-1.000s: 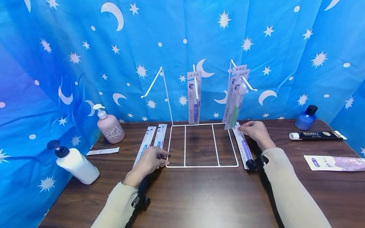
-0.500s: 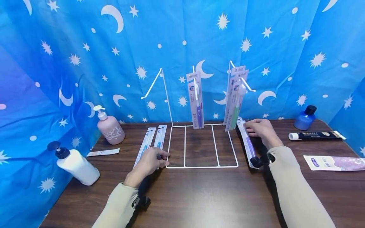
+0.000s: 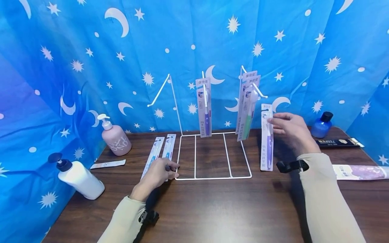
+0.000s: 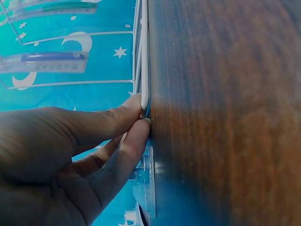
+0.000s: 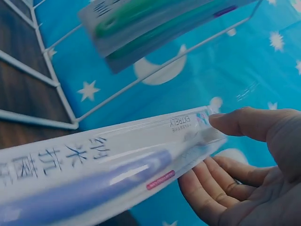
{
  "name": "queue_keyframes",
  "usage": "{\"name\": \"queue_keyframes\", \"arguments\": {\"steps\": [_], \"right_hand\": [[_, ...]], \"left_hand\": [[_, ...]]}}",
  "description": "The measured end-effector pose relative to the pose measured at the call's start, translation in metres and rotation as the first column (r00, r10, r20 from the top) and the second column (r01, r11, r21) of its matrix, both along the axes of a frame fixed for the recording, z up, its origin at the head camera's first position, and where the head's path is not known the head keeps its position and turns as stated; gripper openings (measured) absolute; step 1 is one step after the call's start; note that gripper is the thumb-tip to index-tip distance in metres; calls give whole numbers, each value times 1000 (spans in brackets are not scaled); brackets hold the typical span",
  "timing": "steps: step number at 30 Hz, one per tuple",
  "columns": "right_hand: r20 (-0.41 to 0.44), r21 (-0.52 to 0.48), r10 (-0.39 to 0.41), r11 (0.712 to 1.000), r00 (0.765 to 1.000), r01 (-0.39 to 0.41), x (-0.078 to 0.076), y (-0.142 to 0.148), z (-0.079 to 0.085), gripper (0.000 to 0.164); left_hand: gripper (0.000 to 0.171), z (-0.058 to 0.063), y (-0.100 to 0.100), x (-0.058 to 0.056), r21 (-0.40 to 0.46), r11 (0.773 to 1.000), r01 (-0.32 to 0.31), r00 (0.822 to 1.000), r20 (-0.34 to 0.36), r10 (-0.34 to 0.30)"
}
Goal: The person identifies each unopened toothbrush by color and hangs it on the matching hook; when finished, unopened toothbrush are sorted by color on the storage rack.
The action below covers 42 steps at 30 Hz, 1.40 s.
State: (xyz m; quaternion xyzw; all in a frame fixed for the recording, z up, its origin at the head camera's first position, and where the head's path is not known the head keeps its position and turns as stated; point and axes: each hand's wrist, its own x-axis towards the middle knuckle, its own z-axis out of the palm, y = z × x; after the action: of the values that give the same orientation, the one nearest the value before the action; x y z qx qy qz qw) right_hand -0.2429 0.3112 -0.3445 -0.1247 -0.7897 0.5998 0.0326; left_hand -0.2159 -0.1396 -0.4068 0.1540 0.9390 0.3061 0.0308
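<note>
My right hand (image 3: pixel 293 130) pinches a packaged purple toothbrush (image 3: pixel 267 138) near its upper end and holds it upright, right of the white wire rack (image 3: pixel 212 178). In the right wrist view the thumb lies on the front of the pack (image 5: pixel 141 165), the other fingers behind it. With thumb and fingertips my left hand (image 3: pixel 158 172) pinches the rack's front left corner, down at the table. One packaged purple toothbrush (image 3: pixel 207 123) hangs on the rack's middle hook. Packaged green toothbrushes (image 3: pixel 247 125) hang on the right hook, and the left hook (image 3: pixel 159 90) carries none.
Two packaged blue toothbrushes (image 3: pixel 154 152) lie left of the rack. Farther left are a pink pump bottle (image 3: pixel 116 140), a white pump bottle (image 3: pixel 82 180) and a flat sachet (image 3: pixel 107 164). On the right are a blue bottle (image 3: pixel 321 126), a black tube (image 3: pixel 338 143) and a pink tube (image 3: pixel 361 172).
My right hand has lifted the purple toothbrush pack off the table, up and to the right, turning it upright. The pack on the middle hook has swung slightly. My left hand stays at the corner.
</note>
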Motion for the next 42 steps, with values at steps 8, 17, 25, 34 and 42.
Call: {"name": "queue_keyframes", "arguments": {"steps": [8, 17, 25, 34, 42], "right_hand": [[-155, 103, -21, 994, 988, 37, 16, -4, 29, 75], [-368, 32, -52, 997, 929, 68, 40, -13, 60, 58], [-571, -182, -97, 983, 815, -11, 69, -25, 91, 46], [-710, -177, -115, 984, 695, -17, 108, -43, 120, 42], [-765, -28, 13, 998, 644, -53, 136, -87, 132, 39]], "left_hand": [[25, -1, 0, -1, 14, 1000, -3, 1000, -2, 3], [26, -2, -1, 0, 12, 1000, -18, 1000, 14, 18], [25, -1, -1, -1, 9, 1000, -16, 1000, -3, 16], [25, 1, 2, -4, 13, 1000, 6, 1000, -30, -6], [26, -1, 0, -4, 4, 1000, -2, 1000, -9, 2]]}}
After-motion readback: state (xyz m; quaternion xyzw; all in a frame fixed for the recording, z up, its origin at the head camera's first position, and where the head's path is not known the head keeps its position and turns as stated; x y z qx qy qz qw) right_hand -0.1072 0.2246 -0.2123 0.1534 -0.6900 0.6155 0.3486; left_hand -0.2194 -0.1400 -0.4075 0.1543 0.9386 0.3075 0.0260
